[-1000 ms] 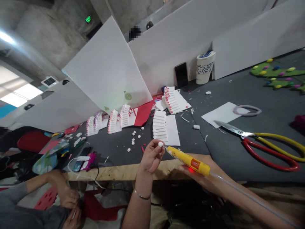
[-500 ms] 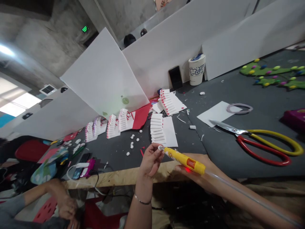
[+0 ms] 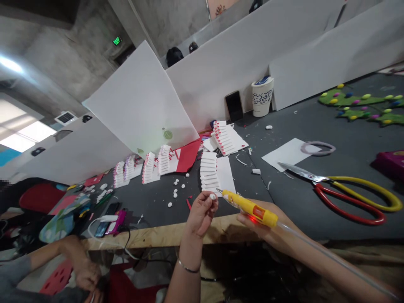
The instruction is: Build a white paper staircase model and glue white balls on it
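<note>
Between the thumb and fingers of my left hand point(image 3: 202, 212) is a small round white piece point(image 3: 212, 196), pinched above the table's front edge. My right hand point(image 3: 265, 223) is wrapped round a yellow glue gun point(image 3: 248, 206) with a red light glowing at its underside. A clear glue stick point(image 3: 303, 237) runs out of its back end along my forearm. The gun's metal tip points at the white piece, a small gap apart from it. Just beyond my hands lies a white card point(image 3: 226, 174) with a row of white strips point(image 3: 209, 170) on its left part.
Large scissors point(image 3: 318, 179) with red and yellow handles lie at the right, by a white paper point(image 3: 288, 153). A paper cup point(image 3: 262, 97) and a phone point(image 3: 234, 106) stand against the partition. Several white pieces point(image 3: 176, 193) lie left. Another person's hands point(image 3: 88, 273) are at lower left.
The glue gun has drawn back to the right, so its tip is now apart from the white piece it was touching. My left hand keeps its pinch. The view has shifted slightly.
</note>
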{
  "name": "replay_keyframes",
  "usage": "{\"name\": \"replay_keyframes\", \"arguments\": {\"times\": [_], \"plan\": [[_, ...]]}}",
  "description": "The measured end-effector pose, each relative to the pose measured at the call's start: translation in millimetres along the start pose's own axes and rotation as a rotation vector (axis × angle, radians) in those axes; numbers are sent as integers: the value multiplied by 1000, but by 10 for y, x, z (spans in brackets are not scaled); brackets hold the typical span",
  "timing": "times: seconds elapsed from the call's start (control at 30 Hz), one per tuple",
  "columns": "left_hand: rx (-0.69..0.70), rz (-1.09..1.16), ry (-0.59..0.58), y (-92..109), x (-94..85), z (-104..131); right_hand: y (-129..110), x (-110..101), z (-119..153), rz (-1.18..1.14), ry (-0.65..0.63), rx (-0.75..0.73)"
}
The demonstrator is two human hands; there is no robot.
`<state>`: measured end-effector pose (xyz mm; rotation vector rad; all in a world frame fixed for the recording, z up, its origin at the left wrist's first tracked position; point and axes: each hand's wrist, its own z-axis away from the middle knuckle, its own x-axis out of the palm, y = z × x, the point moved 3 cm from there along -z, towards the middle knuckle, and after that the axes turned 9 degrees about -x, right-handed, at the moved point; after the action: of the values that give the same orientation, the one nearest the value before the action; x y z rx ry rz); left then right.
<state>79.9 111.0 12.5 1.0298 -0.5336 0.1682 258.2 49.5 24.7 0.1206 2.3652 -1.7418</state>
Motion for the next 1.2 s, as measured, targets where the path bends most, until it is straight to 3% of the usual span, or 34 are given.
{"name": "replay_keyframes", "arguments": {"times": [0.13,0.23,0.47,0.6,0.77,1.0,1.2], "plan": [[-19,5,21,-34,-55,-20,154,22,40,-170,49,250],[-21,9,34,-45,-111,-24,212,34,31,-252,67,357],[50,-25,79,128,-250,14,274,16,-98,-378,79,386],[111,-60,132,308,-376,-50,276,-27,-175,-486,152,365],[245,-269,267,566,-521,-244,310,-133,-231,-577,314,330],[342,-467,282,786,-511,-562,356,-159,-271,-601,366,344],[465,-1043,269,870,-359,-708,364,-129,-276,-568,312,367]]}}
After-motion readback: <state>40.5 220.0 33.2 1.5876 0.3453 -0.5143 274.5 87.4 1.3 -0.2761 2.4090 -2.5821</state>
